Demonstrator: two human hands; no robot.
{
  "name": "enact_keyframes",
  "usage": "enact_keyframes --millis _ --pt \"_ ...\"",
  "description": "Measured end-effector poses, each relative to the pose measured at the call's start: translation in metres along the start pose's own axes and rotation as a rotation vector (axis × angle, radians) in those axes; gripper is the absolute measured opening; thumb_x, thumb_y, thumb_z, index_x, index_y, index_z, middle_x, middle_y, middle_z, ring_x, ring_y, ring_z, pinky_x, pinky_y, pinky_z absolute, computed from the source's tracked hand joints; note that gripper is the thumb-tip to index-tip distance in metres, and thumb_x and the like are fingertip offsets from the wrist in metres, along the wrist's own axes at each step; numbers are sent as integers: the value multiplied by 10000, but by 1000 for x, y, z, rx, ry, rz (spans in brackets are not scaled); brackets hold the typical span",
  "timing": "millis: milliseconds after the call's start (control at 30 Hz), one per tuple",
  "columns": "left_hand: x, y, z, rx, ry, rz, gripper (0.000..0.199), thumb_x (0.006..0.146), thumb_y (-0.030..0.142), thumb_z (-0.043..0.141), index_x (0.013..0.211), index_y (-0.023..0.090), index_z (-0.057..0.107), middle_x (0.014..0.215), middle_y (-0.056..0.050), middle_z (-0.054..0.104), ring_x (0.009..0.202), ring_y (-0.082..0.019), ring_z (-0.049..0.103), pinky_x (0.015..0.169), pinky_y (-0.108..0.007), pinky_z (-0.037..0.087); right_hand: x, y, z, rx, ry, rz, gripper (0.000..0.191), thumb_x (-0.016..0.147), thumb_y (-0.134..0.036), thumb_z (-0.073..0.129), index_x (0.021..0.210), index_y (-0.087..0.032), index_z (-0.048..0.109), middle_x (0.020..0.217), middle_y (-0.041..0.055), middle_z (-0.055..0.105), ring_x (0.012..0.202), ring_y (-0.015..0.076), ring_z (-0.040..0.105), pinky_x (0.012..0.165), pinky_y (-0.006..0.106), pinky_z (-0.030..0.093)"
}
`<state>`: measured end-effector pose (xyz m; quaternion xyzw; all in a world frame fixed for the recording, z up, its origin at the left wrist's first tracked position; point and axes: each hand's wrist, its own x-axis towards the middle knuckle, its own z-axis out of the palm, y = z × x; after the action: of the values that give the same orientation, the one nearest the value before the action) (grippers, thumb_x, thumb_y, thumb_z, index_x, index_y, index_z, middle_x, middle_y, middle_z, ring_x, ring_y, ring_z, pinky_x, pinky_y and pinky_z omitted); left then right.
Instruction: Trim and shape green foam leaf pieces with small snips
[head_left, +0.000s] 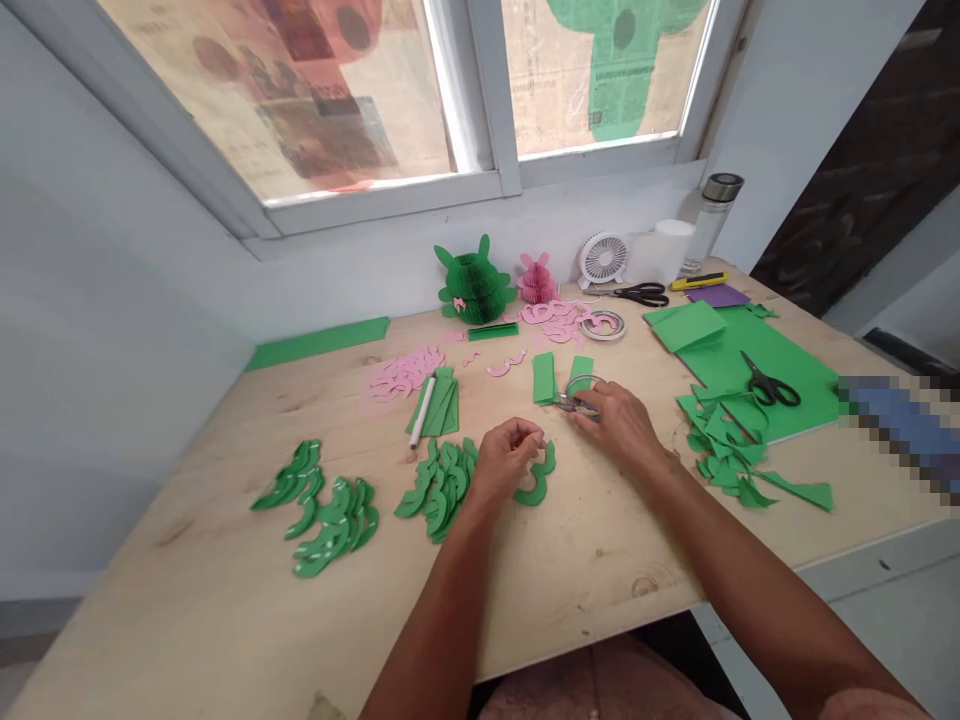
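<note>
My left hand (510, 460) has its fingers pinched together over the table, beside a curved green paper cut-out (536, 485); anything between the fingertips is too small to make out. To its left lies a pile of similar green cut-outs (441, 488). My right hand (615, 418) is closed around a metal tool (576, 404), perhaps scissors or pliers, partly hidden by the fingers. A tape roll (585, 382) and folded green paper strips (544, 378) lie just beyond that tool.
Further green pieces (337, 525) lie left, pink cut-outs (405, 373) behind. A white pen (423, 410) rests on green strips. At the right are green scraps (724, 440), green sheets (795, 380) and black scissors (771, 385). A small fan (604, 258) stands by the wall.
</note>
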<state>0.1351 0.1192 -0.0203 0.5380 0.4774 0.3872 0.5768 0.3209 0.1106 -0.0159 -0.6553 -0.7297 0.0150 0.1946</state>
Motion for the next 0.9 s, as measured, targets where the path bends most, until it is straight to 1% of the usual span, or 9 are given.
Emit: enact_keyframes --millis 133,400,700,900 --pt "-1 2 1 -6 0 -9 166 641 313 652 660 153 611 607 -46 640 501 -111 531 442 -207 357 -1 -1 -1 23 -9 -9 217 809 -338 562 954 -204 652 889 66 646 884 204 548 740 294 400" --pt "-3 6 0 -66 -17 -34 210 644 354 675 680 153 627 648 -65 653 511 -111 529 442 -216 353 -1 -1 -4 -40 -12 5 200 801 -326 563 932 -205 654 876 77 652 862 221 539 726 314 381" --pt "0 -1 -3 -102 -15 -21 229 628 356 683 737 155 667 705 -76 666 554 -124 562 452 -215 377 0 4 1 -83 24 61 231 791 -315 563 987 -230 652 917 81 669 869 232 532 723 327 363" --pt "0 0 -3 -131 -8 -29 230 633 338 682 766 152 669 704 -71 666 555 -116 554 463 -211 384 0 4 2 -106 14 84 211 793 -306 554 963 -235 657 916 77 668 878 235 529 733 333 360"
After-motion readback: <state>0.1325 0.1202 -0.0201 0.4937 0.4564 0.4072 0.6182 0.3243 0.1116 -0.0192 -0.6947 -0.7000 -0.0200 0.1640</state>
